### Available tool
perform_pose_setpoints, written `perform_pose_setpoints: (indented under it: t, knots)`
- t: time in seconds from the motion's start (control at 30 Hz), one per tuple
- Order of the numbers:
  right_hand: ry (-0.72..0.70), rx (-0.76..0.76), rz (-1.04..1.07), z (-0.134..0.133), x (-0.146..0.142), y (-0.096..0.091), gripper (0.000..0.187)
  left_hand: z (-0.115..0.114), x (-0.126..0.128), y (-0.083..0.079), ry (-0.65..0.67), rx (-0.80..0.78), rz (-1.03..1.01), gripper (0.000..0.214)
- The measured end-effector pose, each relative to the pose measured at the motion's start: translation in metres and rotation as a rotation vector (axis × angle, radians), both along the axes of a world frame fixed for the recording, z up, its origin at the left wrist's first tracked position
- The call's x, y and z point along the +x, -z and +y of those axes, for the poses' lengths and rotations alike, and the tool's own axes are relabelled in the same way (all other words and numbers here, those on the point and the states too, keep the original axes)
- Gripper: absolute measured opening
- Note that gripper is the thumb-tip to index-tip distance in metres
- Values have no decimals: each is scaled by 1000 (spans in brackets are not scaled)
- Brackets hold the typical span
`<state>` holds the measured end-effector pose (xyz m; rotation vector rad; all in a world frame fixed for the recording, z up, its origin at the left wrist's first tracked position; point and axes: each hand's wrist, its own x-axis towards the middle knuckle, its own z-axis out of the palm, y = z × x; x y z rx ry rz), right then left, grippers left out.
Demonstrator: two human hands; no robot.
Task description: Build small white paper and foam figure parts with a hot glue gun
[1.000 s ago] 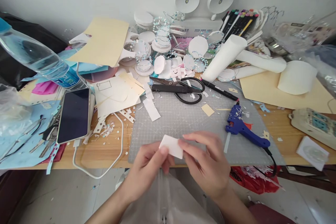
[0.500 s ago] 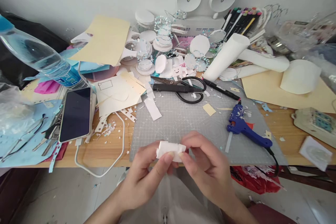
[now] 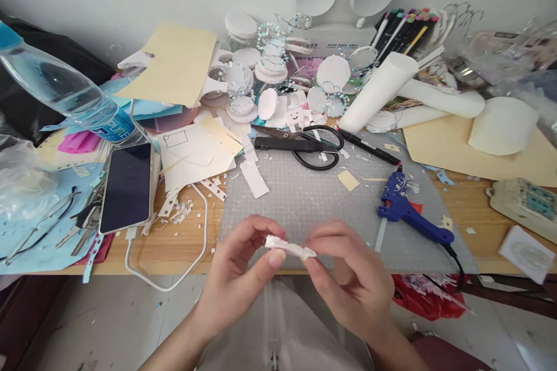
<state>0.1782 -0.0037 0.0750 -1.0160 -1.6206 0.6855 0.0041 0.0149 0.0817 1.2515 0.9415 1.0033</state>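
A small folded piece of white paper (image 3: 289, 247) is held just above the front edge of the grey cutting mat (image 3: 300, 203), seen nearly edge-on. My left hand (image 3: 243, 275) pinches its left end between thumb and fingers. At its right end is my right hand (image 3: 348, 278), thumb under the tip and fingers bent over it, slightly blurred. Beyond my hands, scissors with black handles (image 3: 319, 148) and a black utility knife (image 3: 282, 145) lie on the mat. A blue glue gun (image 3: 413, 217) lies to the right.
A phone (image 3: 127, 188) with a white cable and a water bottle (image 3: 65, 90) lie at left. White paper rolls (image 3: 378, 93), a black pen (image 3: 369, 146) and round white paper pieces (image 3: 333, 73) crowd the back. A yellowish-white device (image 3: 522, 203) sits at far right.
The white paper has tipped from showing its broad face to nearly edge-on, its right end lower. My right fingers have lifted and spread a little; the view has shifted slightly.
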Motion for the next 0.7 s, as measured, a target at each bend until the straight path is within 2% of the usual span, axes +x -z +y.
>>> perform_pose_setpoints:
  t: [0.1,0.2,0.3,0.53,0.7]
  knots:
    - [-71,-195,129,-2,-2,0,15,-2,-1,1,-32,43,20,10]
    - [-102,-286,174,-2,-4,-1,16,-3,-1,1,-46,105,36,13]
    - [-98,-282,189,-2,-6,-4,22,-5,-2,-1,-59,179,71,12]
    - [-58,-190,100,3,-5,-12,18,-5,-6,-2,-24,370,192,13]
    - [-36,-239,106,4,-1,-16,11,-4,-9,1,-10,415,221,13]
